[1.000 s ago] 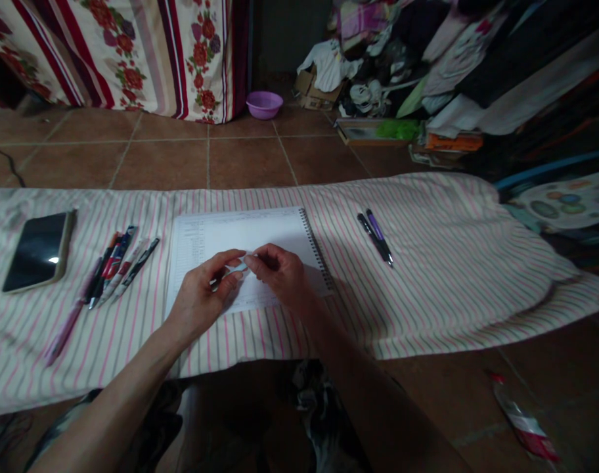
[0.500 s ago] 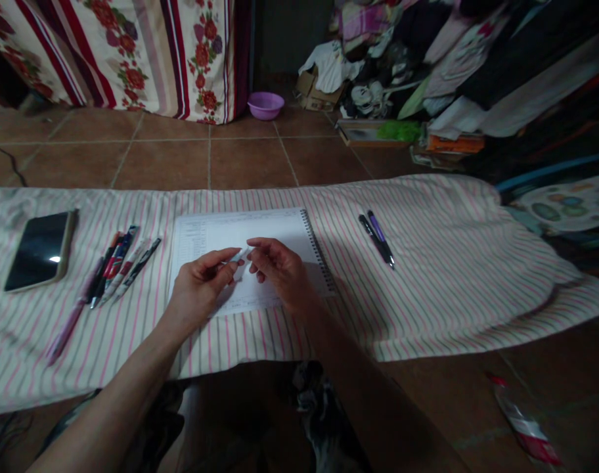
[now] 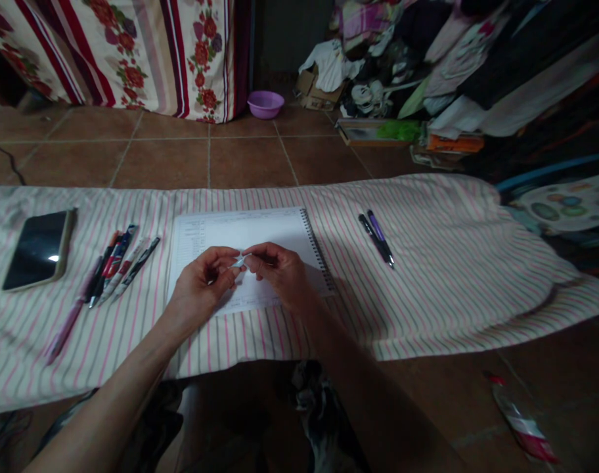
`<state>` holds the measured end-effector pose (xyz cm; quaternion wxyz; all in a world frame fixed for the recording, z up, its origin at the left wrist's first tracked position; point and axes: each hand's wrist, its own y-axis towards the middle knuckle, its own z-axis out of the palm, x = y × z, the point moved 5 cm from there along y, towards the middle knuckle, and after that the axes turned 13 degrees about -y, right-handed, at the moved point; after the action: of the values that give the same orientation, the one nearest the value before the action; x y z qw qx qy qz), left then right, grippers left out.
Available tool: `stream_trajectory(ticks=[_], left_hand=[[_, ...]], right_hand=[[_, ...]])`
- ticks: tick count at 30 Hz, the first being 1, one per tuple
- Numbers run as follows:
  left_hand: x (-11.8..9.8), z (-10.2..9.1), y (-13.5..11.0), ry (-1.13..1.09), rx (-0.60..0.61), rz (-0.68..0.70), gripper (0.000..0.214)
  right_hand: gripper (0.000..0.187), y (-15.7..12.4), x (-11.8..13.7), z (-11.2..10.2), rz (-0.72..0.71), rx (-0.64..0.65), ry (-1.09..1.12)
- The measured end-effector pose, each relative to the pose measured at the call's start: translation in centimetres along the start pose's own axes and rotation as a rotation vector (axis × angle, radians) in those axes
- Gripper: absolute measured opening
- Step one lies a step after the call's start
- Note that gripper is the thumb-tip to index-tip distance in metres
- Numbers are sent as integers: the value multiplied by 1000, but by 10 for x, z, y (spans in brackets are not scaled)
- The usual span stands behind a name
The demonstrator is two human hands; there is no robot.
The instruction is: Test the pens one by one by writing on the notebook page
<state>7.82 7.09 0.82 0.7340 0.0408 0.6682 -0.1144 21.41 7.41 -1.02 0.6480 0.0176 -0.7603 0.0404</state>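
Both hands meet over a spiral notebook [image 3: 260, 226] that lies open at a white page. My left hand [image 3: 201, 279] pinches a small whitish piece [image 3: 240, 260], perhaps folded paper, between thumb and fingertips. From the other side my right hand [image 3: 277, 269] grips the same piece with thumb and forefinger. The fingers cover most of it, so its exact kind cannot be told. Printed lines run down the page's left side, and the wire binding is on the right edge.
Several pens [image 3: 117, 266] and a phone [image 3: 38, 249] lie to the left on the striped cloth [image 3: 452, 263]. Two pens [image 3: 377, 238] rest right of the notebook. On the floor are a purple basin [image 3: 265, 104], a plastic bottle [image 3: 523, 420] and a cardboard box [image 3: 314, 92].
My right fingertips have come down and closer to the left ones. The whitish piece has turned slightly and sits a little lower between them.
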Motion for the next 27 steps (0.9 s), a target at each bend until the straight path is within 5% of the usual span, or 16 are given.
stream_trajectory(ticks=[6, 18, 27], left_hand=[[2, 0, -4, 74, -8, 17, 21], [3, -2, 0, -150, -20, -67, 25], [1, 1, -2, -87, -23, -53, 25]], right_hand=[[24, -1, -2, 0, -63, -78, -160], [26, -2, -12, 11, 88, 77, 291], [12, 1, -10, 11, 124, 29, 291]])
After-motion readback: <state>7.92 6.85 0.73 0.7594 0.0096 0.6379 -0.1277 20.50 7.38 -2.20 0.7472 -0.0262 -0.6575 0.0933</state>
